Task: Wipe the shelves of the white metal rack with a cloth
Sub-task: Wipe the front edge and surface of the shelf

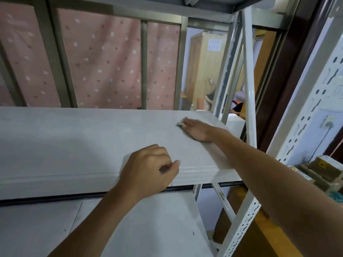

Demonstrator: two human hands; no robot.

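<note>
Behind the white metal rack (248,89), a pink curtain with pale dots (104,62) hangs past grey window bars, and a light wooden wardrobe (204,67) stands in the room beyond. A person leans over the rack's broad, flat white middle shelf (74,138), both bare forearms reaching in from the lower edge of the view. The right hand (194,129) lies flat near the shelf's far right corner, fingers straight and together, pressing down on a small green cloth (179,124). The cloth is almost wholly covered by the palm; only a corner shows by the fingers on the left and a thin sliver beside the heel of the hand. The left hand (148,167) rests at the shelf's rounded front edge, well apart from the cloth, knuckles up and fingers curled in, the thumb tip at the lip; nothing shows in its grasp. Below, a second white shelf (130,229) runs under the first. To the right stand a slotted white upright (306,108), a wall socket with a plug (328,121) and stacked brown packages (319,169).
</note>
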